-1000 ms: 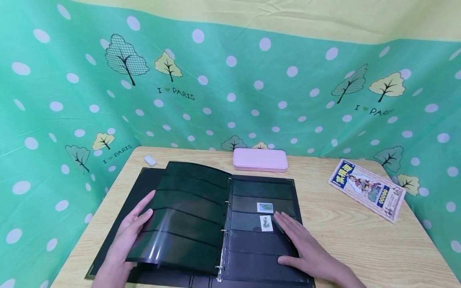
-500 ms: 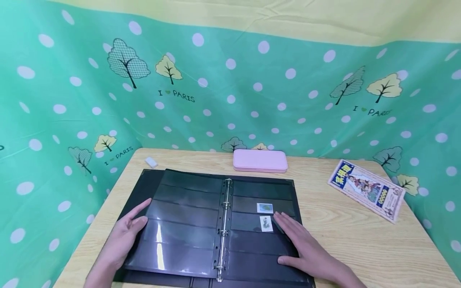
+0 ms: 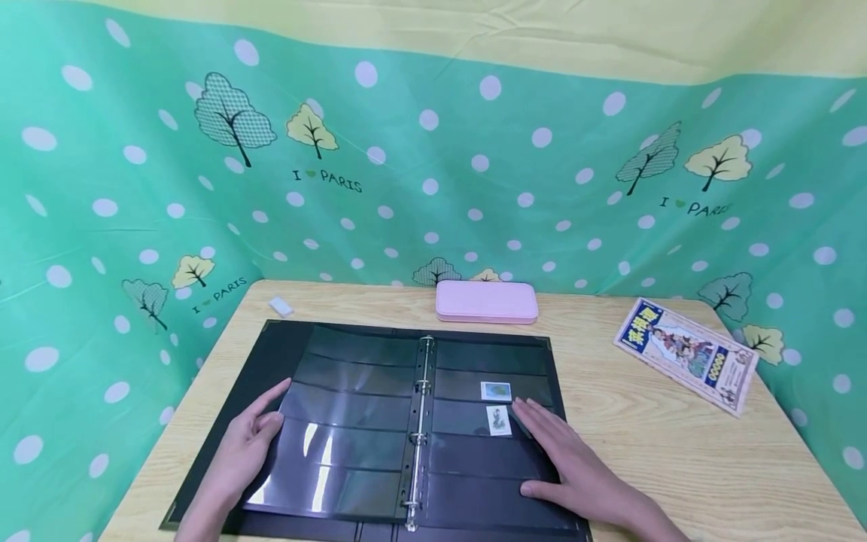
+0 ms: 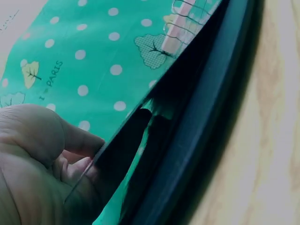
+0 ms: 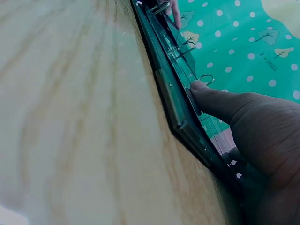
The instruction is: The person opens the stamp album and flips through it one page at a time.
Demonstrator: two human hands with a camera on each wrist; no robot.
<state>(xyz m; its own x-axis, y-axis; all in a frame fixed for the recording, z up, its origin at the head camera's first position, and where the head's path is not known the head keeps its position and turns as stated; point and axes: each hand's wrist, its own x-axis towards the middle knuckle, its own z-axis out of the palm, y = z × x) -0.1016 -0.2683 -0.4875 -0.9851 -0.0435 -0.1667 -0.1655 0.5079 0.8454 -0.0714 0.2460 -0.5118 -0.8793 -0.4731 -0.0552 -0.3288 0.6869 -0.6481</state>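
Observation:
A black ring-bound stamp album point(image 3: 284, 354) lies spread out on the table. My left hand point(image 3: 244, 444) is at the outer edge of the left-hand album page point(image 3: 345, 421), pinching it between thumb and fingers; the left wrist view shows the thumb point(image 4: 84, 140) right at the page edge. Over the right-hand page point(image 3: 488, 459) my right hand point(image 3: 576, 467) rests with fingers straight, its thumb point(image 5: 215, 101) lying on the page in the right wrist view. Two stamps show there: a bluish one point(image 3: 496, 391) and a pale upright one point(image 3: 499, 421), just left of the right fingertips.
Behind the album stands a pink case point(image 3: 485, 302). A small white block point(image 3: 281, 306) lies at the back left. To the right is a printed booklet point(image 3: 687, 355) on the wooden table point(image 3: 650, 452). A green dotted cloth point(image 3: 433, 150) hangs behind.
The left-hand page, raised and curved before, has come down to the left and now lies nearly flat, my left hand moving with it. My right hand has stayed in place.

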